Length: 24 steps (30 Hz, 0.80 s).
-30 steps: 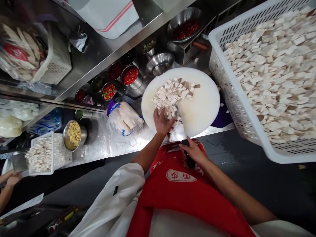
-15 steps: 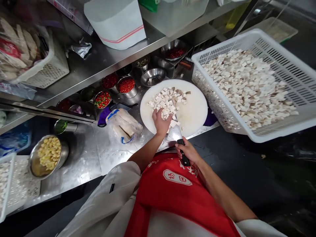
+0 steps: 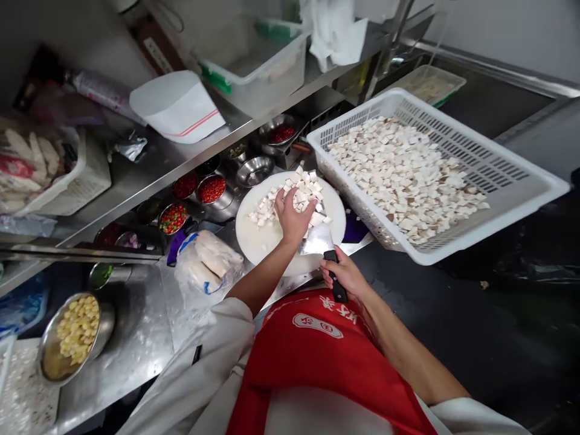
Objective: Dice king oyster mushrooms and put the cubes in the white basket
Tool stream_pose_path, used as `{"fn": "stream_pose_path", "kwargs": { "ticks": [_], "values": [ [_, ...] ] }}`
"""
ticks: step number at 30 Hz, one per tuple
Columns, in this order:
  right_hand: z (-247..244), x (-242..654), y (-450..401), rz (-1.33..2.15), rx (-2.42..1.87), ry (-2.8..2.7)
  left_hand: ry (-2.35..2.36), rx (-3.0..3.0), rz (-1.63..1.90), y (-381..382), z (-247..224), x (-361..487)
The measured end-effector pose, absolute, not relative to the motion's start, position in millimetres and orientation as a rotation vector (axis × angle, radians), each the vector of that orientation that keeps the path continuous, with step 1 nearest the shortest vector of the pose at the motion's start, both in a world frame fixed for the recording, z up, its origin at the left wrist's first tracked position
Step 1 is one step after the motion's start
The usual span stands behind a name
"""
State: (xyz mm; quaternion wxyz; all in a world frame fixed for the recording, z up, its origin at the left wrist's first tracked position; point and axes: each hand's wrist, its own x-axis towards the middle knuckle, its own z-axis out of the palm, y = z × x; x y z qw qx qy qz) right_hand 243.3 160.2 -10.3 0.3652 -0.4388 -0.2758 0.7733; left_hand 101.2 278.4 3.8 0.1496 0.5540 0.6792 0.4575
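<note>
My left hand (image 3: pixel 293 221) is cupped with bent, parted fingers over a heap of diced white mushroom (image 3: pixel 309 188), pressing against the pieces. My right hand (image 3: pixel 348 273) grips the black handle of a cleaver (image 3: pixel 317 240). Its broad blade lies low over the near right of the round white cutting board (image 3: pixel 252 243), with its front part under the diced mushroom. More cubes lie loose on the board, left of my fingers. The palm hides some of the pieces.
Right of the board stands a large white perforated basket (image 3: pixel 521 222) holding many mushroom pieces. Bowls of chopped red chillies (image 3: pixel 212 190) line the back under a steel shelf (image 3: pixel 181 158). A plastic bag of whole mushrooms (image 3: pixel 209 260) and a bowl of yellowish pieces (image 3: pixel 78 329) are left.
The cleaver blade has slid further onto the board, under the cubes. My left hand and the heap have shifted toward the board's right side. The camera view has also moved.
</note>
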Motion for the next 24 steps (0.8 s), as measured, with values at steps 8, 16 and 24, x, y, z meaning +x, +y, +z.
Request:
{"fn": "stream_pose_path", "kwargs": {
  "ticks": [8, 16, 24],
  "values": [
    [35, 376, 209, 1.631, -1.255, -0.539, 1.563, 1.850, 1.227, 374, 40, 285],
    [51, 481, 227, 1.326, -1.702, -0.638, 1.271, 2.483, 0.844, 342, 27, 408],
    [76, 531, 174, 1.488, -1.916, -0.733, 1.424, 2.415, 0.545, 404, -30, 429]
  ]
}}
